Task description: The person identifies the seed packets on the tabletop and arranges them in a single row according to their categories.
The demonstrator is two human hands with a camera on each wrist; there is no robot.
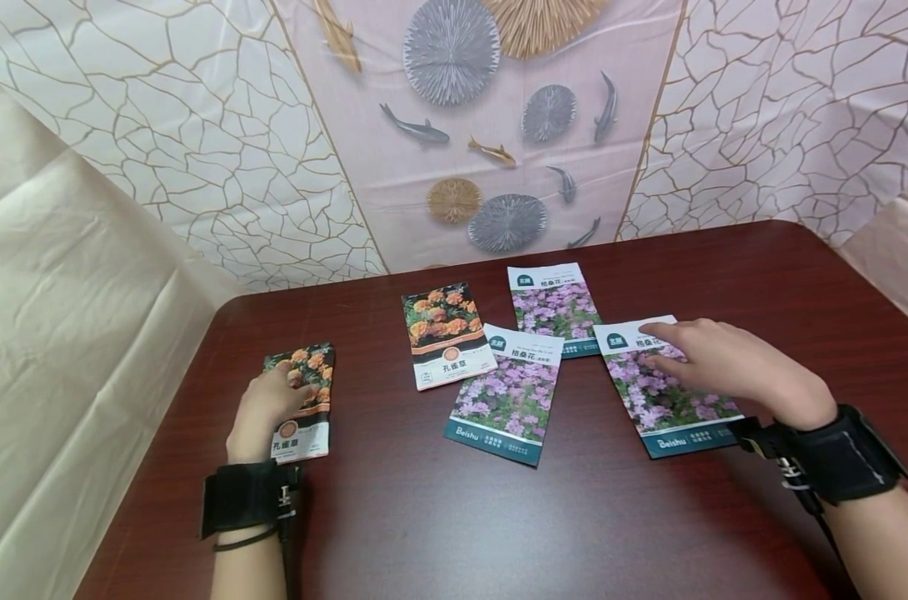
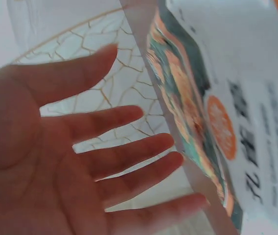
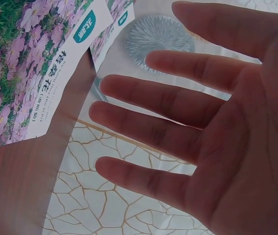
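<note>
My left hand (image 1: 265, 407) is over a marigold seed packet (image 1: 316, 408) at the left of the table. In the left wrist view its fingers (image 2: 129, 149) are spread and apart from each other, with the orange-flowered packet (image 2: 246, 127) beyond the fingertips. Over on the right, my right hand (image 1: 731, 367) hovers above a purple-flower seed packet (image 1: 667, 392), covering its upper right part. The right wrist view has the fingers (image 3: 153, 127) extended and nothing held in them; that packet (image 3: 36, 63) lies past their tips.
Between the hands lie another marigold packet (image 1: 448, 333) and two purple-flower packets, one nearer (image 1: 508, 392) and one farther back (image 1: 553, 304); some overlap. The dark red table (image 1: 409, 517) meets a patterned cloth backdrop (image 1: 222, 125). Black straps (image 1: 240, 500) circle both wrists.
</note>
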